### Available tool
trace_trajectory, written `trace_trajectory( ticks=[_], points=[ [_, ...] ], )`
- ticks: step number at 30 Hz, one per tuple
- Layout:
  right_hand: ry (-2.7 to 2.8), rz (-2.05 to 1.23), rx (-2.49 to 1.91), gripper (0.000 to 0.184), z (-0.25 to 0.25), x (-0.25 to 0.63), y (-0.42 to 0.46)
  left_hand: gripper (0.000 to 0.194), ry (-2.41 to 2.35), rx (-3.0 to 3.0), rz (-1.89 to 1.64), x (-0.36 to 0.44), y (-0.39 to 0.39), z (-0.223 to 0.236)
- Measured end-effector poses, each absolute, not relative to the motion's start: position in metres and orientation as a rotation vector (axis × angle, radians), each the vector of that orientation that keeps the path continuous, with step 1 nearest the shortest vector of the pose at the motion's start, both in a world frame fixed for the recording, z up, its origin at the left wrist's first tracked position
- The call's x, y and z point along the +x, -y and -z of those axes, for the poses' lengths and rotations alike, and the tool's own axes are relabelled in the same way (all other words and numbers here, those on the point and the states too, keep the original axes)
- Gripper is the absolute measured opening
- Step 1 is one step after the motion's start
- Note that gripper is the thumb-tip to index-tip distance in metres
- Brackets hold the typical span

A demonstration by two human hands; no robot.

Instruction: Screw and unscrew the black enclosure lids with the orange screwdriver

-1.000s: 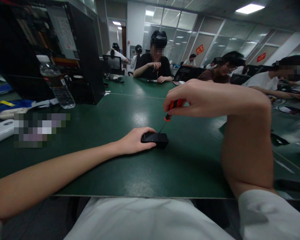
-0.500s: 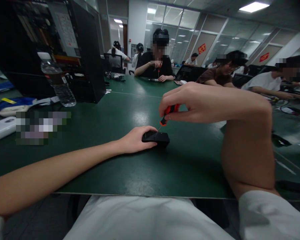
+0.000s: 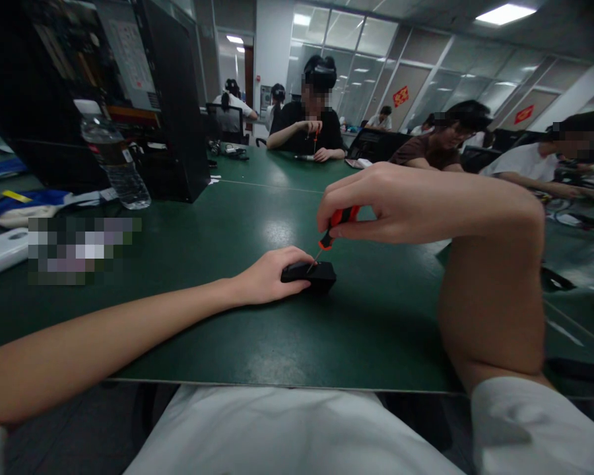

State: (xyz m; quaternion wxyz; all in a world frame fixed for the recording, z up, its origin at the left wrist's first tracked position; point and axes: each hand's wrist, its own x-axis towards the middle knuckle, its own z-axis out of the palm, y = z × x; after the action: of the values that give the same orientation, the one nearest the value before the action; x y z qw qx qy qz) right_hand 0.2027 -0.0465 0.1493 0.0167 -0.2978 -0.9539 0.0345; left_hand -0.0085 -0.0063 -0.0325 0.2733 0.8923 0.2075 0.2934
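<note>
A small black box lies on the green table in front of me. My left hand is wrapped round its left end and pins it to the table. Above it, my right hand pinches a small screwdriver with an orange and black handle. The thin shaft slants down and to the left, and its tip touches the top of the black box. My right elbow rests on the table.
A clear water bottle stands at the back left beside a black computer case. A white device and a blue pouch lie at the far left. Other people sit working at the far and right sides.
The screwdriver has dropped and shifted slightly left, its tip now on top of the black box. My left hand has stayed on the box.
</note>
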Motion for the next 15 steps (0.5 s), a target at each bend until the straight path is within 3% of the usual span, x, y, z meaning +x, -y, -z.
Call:
trace_trajectory(
  ticks=[7, 15],
  points=[
    [2.981, -0.063, -0.890, 0.023, -0.1474, 0.1984, 0.0446, 0.018, -0.459, 2.400, -0.896, -0.0093, 0.0101, 0.0301],
    [2.925, 0.037, -0.918, 0.034, -0.1490, 0.1951, 0.0485, 0.023, -0.453, 2.360, -0.976, -0.0080, 0.0125, 0.0273]
  ],
)
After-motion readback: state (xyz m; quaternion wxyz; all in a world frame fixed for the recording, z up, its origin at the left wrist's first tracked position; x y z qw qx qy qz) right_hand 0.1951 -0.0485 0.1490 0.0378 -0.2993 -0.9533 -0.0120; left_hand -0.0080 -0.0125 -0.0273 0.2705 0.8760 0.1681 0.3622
